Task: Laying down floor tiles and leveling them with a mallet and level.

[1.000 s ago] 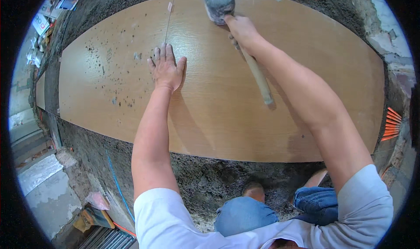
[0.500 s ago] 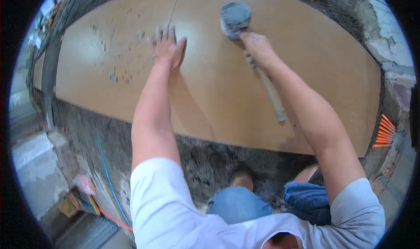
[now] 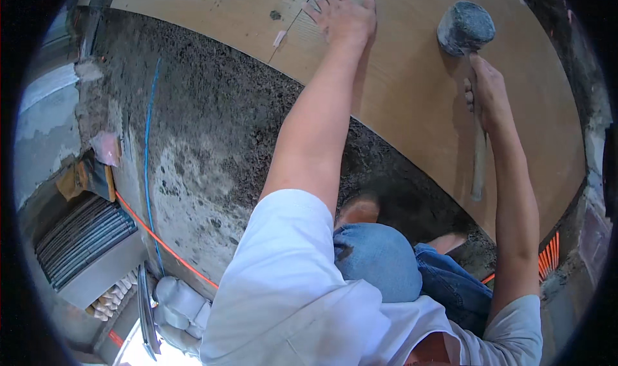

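Observation:
A large tan tile (image 3: 412,64) with a faint grain lies under both of my hands. My left hand (image 3: 342,12) rests palm down on it with the fingers spread, just right of a thin dark joint line. Beside that joint is a small pale pinkish piece (image 3: 279,38). My right hand (image 3: 487,86) is closed around the upper handle of a mallet (image 3: 465,28), close below its head. The round grey head, smeared with whitish residue, is over the tile; contact between them cannot be made out. Its pale handle points back toward me.
Dark, crumbly mortar (image 3: 212,96) borders the tile on the near side. A blue cable (image 3: 149,121) and an orange-red one (image 3: 167,237) cross the floor at left. Stacked slabs (image 3: 84,237) and a pink plastic bag (image 3: 106,148) lie beyond. Orange strips (image 3: 549,256) stand at right.
The view has swung to the left, showing more mortar and floor there. My left hand remains flat on the tile, now right of the joint. My right hand still grips the mallet.

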Demonstrator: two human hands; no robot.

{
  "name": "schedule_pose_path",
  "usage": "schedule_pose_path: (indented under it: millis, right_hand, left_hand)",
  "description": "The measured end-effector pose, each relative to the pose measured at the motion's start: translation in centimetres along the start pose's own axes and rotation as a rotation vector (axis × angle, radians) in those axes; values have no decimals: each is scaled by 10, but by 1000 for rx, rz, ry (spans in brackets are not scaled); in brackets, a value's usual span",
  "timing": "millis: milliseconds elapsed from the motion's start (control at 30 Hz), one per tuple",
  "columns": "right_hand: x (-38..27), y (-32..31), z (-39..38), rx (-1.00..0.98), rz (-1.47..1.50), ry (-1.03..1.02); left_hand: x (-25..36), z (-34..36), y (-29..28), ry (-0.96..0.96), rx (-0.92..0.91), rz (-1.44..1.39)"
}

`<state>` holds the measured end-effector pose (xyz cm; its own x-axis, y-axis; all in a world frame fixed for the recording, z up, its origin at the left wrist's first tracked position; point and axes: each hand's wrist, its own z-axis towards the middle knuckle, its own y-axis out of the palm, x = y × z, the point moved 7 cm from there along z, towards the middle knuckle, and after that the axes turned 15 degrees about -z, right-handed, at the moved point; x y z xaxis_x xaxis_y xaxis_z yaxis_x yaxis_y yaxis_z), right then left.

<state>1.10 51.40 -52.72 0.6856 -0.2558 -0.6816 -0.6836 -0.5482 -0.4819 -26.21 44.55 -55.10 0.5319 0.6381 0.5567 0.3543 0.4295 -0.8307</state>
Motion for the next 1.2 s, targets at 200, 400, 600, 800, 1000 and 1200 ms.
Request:
schedule_pose_path:
  millis: [200,400,600,800,1000,1200]
  right_hand:
    - [-15,14,-20,49,68,-6]
    - [-22,-1,8,44,41,28]
    - [-52,-53,78,283,214,-112]
    - [-45,-70,132,154,199,-29]
    - [-41,-78,159,246,202,-85]
    - [-39,-70,166,274,131,-159]
  left_hand:
    - [1,0,-8,-20,-7,-9]
    - [-9,6,6,-47,-66,21]
    - [-18,9,16,-14,-31,102]
    - [-8,3,14,0,0,193]
    - [-4,12,26,10,18,243]
    - [109,105,101,612,-142,73]
